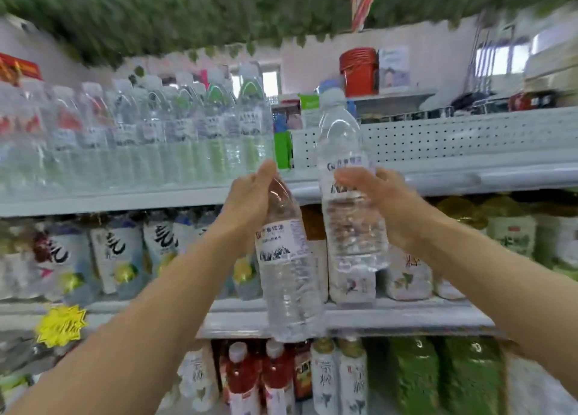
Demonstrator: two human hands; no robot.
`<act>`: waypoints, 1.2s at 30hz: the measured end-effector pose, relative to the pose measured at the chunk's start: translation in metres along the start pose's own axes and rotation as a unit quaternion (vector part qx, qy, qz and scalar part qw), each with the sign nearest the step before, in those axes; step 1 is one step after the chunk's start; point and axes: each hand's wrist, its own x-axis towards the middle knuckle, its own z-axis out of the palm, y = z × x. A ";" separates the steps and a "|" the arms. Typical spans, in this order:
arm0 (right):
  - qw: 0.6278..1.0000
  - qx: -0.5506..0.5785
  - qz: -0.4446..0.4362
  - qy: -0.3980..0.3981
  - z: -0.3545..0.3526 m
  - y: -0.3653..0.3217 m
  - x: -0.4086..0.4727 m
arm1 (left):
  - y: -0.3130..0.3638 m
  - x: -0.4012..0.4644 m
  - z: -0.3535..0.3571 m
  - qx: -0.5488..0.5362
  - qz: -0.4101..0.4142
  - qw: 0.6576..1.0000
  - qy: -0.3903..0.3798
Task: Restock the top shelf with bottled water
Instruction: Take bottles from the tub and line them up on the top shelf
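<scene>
Left grip: my left hand (250, 195) curls round the neck and shoulder of a water bottle (287, 277); the cap is hidden under my fingers; the bottle hangs below the hand, its base down in front of the lower shelf edge, leaning a little
Right grip: my right hand (380, 200) wraps the waist of a second water bottle (344, 151) across its label; that bottle stands upright, its white cap up level with the top shelf's stock
Top shelf: the top shelf (469, 176) carries a packed row of shelved water bottles (140, 139) on its left part; to the right of them, behind a perforated white guard (453, 136), the shelf looks bare; a green carton (283, 150) stands at the end of the row
Stage, as I judge it: both bottles lifted, neither set down yet; the right one is nearer to going in
Risk, left: a hold at the neck alone lets a full bottle swing; the base could clip the shelf lip on the way up and twist out of my fingers
Risk, right: pushed in too near the row, it may knock the end bottle over and topple its neighbours
Risk, sight: the view is blurred; I cannot tell how deep the free gap runs
Below: tea and juice bottles (353, 380) fill the lower shelves; a dropped bottle would strike them
</scene>
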 end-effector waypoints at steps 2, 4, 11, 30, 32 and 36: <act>0.999 0.008 -0.048 0.003 0.003 -0.021 0.027 | 0.014 0.017 -0.011 -0.002 0.001 1.000 -0.004; 0.996 0.004 -0.084 0.004 0.008 -0.037 0.056 | 0.024 0.035 -0.023 0.002 -0.007 1.000 0.000; 0.992 0.022 -0.122 0.022 0.024 -0.053 0.152 | 0.032 0.092 -0.048 0.024 0.038 0.999 0.000; 0.995 -0.007 -0.059 -0.079 0.015 0.014 0.265 | 0.004 0.131 -0.048 -0.034 0.046 0.998 -0.005; 0.995 0.007 -0.056 -0.084 0.013 0.013 0.260 | 0.005 0.131 -0.047 -0.035 0.035 0.999 -0.005; 0.995 0.006 -0.051 -0.088 0.012 0.013 0.254 | 0.008 0.128 -0.046 -0.040 -0.003 0.999 0.007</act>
